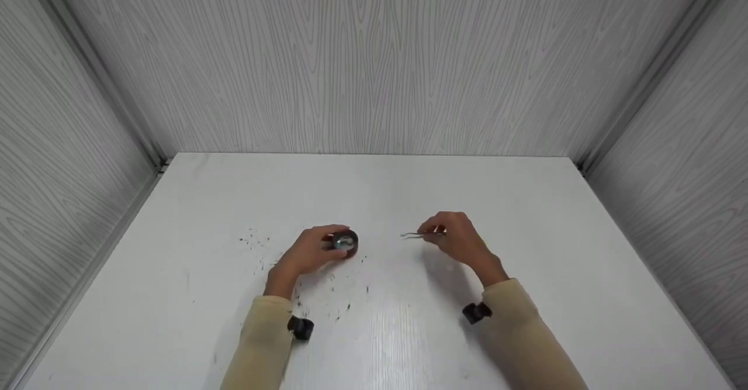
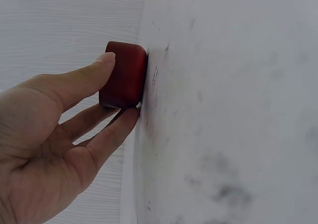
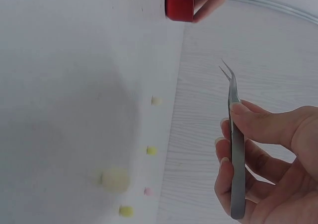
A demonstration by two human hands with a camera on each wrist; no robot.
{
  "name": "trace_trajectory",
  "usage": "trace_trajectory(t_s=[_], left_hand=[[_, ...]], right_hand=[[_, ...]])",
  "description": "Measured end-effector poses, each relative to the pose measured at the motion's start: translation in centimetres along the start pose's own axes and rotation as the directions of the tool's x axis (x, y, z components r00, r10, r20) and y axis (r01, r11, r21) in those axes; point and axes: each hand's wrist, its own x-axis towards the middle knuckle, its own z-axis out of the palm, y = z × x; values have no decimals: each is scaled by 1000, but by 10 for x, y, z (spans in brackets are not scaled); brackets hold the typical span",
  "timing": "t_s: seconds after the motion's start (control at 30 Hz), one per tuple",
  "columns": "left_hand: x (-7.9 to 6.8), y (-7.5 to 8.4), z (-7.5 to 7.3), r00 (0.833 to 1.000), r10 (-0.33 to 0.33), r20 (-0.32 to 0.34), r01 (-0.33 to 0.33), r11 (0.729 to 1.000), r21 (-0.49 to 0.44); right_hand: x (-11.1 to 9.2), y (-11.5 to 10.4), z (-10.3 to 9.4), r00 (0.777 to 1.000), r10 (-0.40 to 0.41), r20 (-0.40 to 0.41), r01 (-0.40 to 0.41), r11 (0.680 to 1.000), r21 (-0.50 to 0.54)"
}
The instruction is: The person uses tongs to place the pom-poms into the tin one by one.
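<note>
My left hand [image 1: 315,249] grips a small dark red round container [image 1: 353,248] by its sides, left of the table's middle. Its top shows a shiny, pale greenish patch from above. In the left wrist view the thumb lies on the red wall [image 2: 126,75] and the fingers are on the opposite side, low by the table. To the right, my right hand [image 1: 459,238] holds metal tweezers [image 3: 238,169] between thumb and fingers, above the table. Their thin bent tips point left toward the container, slightly parted, with nothing between them.
Dark crumbs [image 1: 349,306] and smudges are scattered on the white table [image 1: 374,185] around my left hand. Several small pellets, yellow [image 3: 151,150], pink [image 3: 148,191] and cream [image 3: 156,101], lie on the table in the right wrist view. Wood-grain panels [image 1: 374,62] wall the back and sides.
</note>
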Motion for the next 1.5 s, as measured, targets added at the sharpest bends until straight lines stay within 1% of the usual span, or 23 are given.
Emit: trace_trajectory(t_s=[0.17, 0.33, 0.57, 0.73, 0.93, 1.1, 1.33, 1.5], left_hand=[[0, -1, 0, 1000, -9, -2, 9, 1000, 2], [0, -1, 1, 1000, -19, -6, 19, 1000, 7], [1, 0, 2, 1000, -19, -8, 20, 1000, 18], [2, 1, 2, 999, -29, -13, 30, 999, 31], [2, -1, 2, 1000, -12, -9, 12, 999, 31], [0, -1, 1, 1000, 5, -7, -5, 1000, 29], [0, -1, 0, 1000, 8, -8, -8, 1000, 20], [1, 1, 1, 1000, -10, -13, 10, 1000, 19]], right_hand=[[-8, 7, -14, 999, 40, 36, -40, 999, 5], [-15, 15, -26, 998, 27, 65, -27, 1000, -7], [-22, 25, -40, 991, 40, 128, -40, 999, -8], [-23, 27, -45, 981, 80, 174, -76, 997, -31], [-25, 31, -52, 968, 125, 219, -120, 992, -37], [-27, 37, -58, 960, 128, 251, -125, 992, -30], [-32, 47, -65, 946, 155, 284, -159, 987, -10], [-33, 51, -67, 935, 161, 317, -159, 987, -34]])
